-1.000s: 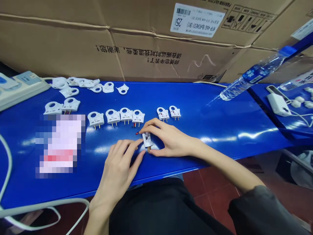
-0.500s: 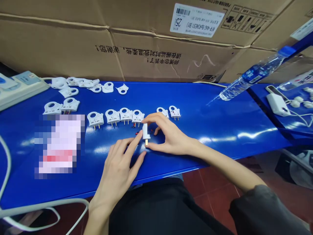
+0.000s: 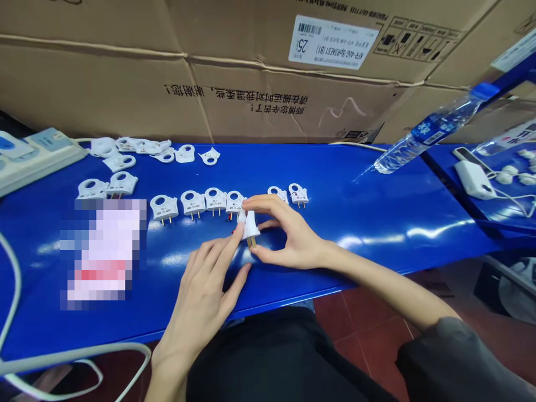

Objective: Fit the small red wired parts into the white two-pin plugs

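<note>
Between its thumb and fingertips, my right hand (image 3: 295, 237) grips a white two-pin plug (image 3: 252, 225), pins pointing toward me. My left hand (image 3: 207, 279) reaches in from the left; its index fingertip touches the plug's side while the thumb stays apart. Behind the hands, several similar white plug housings with ring openings stand in a row, among them one plug housing (image 3: 192, 202) left of my hands and another (image 3: 298, 193) to the right. A small red part (image 3: 230, 217) shows beside the held plug, partly hidden by my fingers.
Loose white covers (image 3: 184, 153) lie along the back of the blue table (image 3: 355, 218). A pixelated pink-white item (image 3: 111, 245) and a power strip (image 3: 37, 156) are on the left. A water bottle (image 3: 431, 131) leans at the right; cardboard boxes (image 3: 125, 72) stand behind.
The plug has turned in my right hand, from edge-on to showing more of its face and both pins. My left index finger stays against it. The view has shifted slightly.
</note>
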Demonstrator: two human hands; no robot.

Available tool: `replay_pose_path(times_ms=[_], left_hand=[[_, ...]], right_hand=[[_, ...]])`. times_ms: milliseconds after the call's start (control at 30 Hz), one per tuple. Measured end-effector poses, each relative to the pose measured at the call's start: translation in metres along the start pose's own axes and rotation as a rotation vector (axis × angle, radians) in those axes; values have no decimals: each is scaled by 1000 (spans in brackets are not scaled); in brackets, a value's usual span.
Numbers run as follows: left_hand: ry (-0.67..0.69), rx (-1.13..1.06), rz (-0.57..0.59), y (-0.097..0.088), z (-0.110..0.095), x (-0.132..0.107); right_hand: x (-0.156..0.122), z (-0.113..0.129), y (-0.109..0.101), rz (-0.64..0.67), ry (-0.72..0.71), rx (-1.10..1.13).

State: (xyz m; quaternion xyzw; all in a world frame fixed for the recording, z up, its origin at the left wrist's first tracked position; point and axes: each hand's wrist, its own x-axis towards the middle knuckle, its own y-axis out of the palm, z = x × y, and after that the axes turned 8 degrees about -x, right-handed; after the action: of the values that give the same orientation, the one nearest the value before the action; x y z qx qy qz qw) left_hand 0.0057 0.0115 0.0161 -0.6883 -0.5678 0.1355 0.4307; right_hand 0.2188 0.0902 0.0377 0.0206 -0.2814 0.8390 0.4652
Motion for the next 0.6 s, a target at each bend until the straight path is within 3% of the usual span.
replay_pose_path(times_ms=[167,300,433,600], left_hand=[[-74,-45,-42,2,1,-2],[-92,46,-54,2,3,-2],[-75,117,-14,1,3,-1],[-61,146,-5,1,2,-1]], right_hand=[[2,-2,-1,-123,65,21],[5,-7,-6,-231,34,-188],[8,-12,-10,-218,40,-411],[12,-16,-11,-186,-21,-513]])
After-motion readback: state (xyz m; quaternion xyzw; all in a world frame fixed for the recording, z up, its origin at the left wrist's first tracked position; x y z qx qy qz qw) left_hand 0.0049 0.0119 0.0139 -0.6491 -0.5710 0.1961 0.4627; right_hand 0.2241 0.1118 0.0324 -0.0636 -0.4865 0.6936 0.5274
